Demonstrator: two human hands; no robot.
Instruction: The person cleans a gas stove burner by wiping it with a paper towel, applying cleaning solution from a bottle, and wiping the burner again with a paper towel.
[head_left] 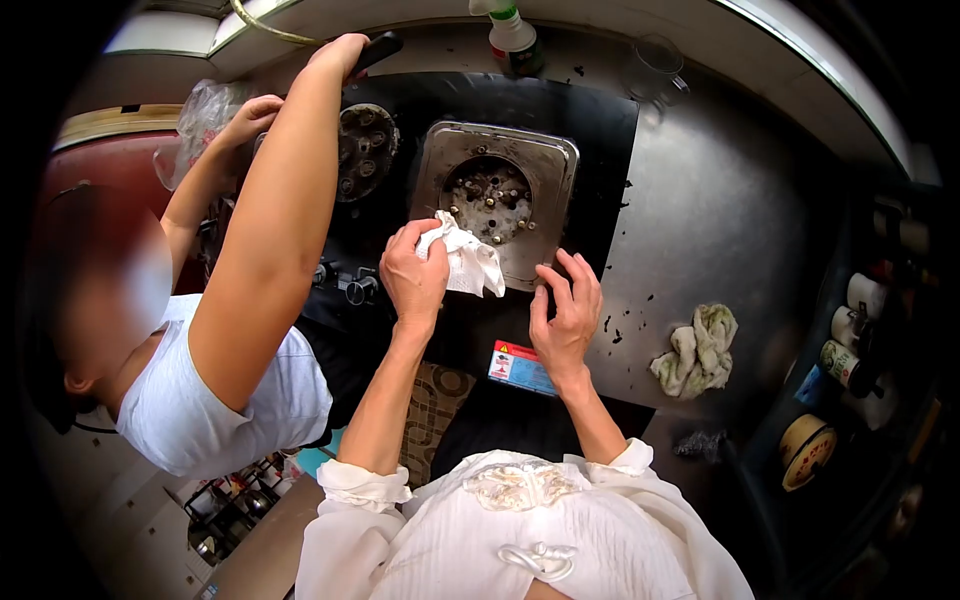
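My left hand (415, 275) is closed on a crumpled white cloth (468, 262), which hangs over the front left part of a square metal burner tray (548, 165). Inside the tray's round opening lies a dirty burner base (492, 200) with small metal studs. At the tray's front right corner is my right hand (568, 315), its fingers apart and the fingertips at the rim; no object shows in it. A red and blue label (521, 368) sits on the stove's front edge, just left of my right wrist.
A co-worker (265, 250) stands close on the left, one arm reaching over the stove (385, 95). A greenish-white rag (698, 352) lies on the steel counter (700, 210). Behind are a spray bottle (512, 38) and a glass mug (655, 70). Jars (843, 362) stand far right.
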